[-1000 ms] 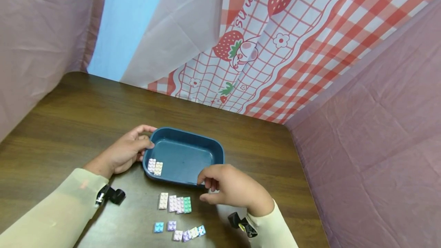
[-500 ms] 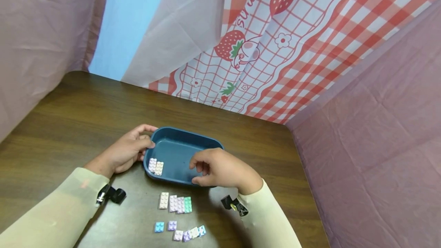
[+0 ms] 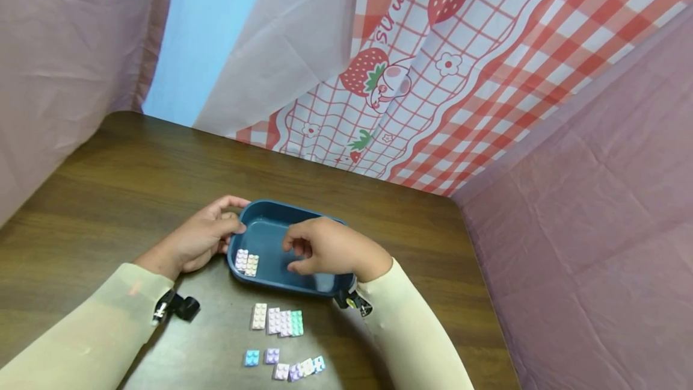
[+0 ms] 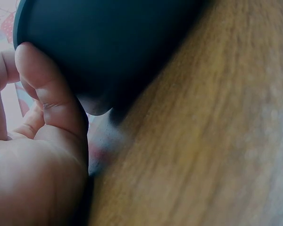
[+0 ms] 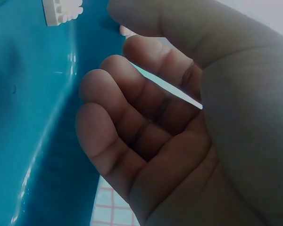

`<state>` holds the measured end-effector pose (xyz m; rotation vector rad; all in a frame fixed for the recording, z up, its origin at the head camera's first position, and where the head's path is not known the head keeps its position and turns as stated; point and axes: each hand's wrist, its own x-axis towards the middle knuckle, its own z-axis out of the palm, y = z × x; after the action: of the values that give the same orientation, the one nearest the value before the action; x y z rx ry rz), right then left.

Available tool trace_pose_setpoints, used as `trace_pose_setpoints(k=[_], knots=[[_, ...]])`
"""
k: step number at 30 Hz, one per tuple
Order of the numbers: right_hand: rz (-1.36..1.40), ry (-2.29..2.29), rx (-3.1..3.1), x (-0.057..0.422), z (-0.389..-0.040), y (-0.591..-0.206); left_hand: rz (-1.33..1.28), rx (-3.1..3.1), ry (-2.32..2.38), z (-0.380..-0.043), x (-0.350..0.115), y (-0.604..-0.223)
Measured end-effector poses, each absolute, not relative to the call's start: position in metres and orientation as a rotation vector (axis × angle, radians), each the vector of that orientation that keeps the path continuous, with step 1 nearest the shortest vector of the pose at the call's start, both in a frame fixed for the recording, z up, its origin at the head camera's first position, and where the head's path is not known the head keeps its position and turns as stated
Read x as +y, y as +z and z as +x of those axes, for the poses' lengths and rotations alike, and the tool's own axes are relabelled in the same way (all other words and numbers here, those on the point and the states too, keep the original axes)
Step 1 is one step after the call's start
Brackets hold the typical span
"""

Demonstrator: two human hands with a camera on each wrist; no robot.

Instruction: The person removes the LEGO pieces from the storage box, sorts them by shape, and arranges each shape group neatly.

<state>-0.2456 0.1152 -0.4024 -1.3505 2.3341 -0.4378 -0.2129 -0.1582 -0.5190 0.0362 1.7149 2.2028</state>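
Observation:
My left hand [image 3: 200, 236] grips the left end of a dark blue tray [image 3: 271, 235], with the thumb pressed on its rim; in the left wrist view the thumb lies against the tray's wall [image 4: 108, 42]. Inside, at the tray's near left corner, a pale lilac toy brick [image 3: 241, 259] and a cream toy brick [image 3: 251, 265] lie side by side. Over the right half of the tray hovers my right hand [image 3: 332, 248], thumb and index finger apart. Its loosely bent fingers hold nothing in the right wrist view, where a pale brick [image 5: 61, 12] shows beyond the fingertips.
In front of the tray, a cream brick [image 3: 259, 316], two pale lilac bricks [image 3: 274, 320] and a green brick [image 3: 296, 322] form a row on the wooden table [image 3: 135, 167]. Nearer stand several small bricks, among them a blue one [image 3: 252, 358] and a purple one [image 3: 272, 355].
My right hand has moved left and away from me, from the tray's near right edge to above its inside. The left hand keeps its hold on the tray, and the bricks stay put.

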Motion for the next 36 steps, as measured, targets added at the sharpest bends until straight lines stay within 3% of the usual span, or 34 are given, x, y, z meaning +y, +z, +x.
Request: trace_pose_setpoints(k=[13,36], knots=[[-1.345,-0.363,2.323,0.081,-0.272,-0.418,0.045,1.713,2.195,-0.214,-0.158,-0.520],[-1.230,-0.291,2.206,0.057,-0.285,-0.448,0.019,1.710,2.199,-0.216,-0.158,-0.522]])
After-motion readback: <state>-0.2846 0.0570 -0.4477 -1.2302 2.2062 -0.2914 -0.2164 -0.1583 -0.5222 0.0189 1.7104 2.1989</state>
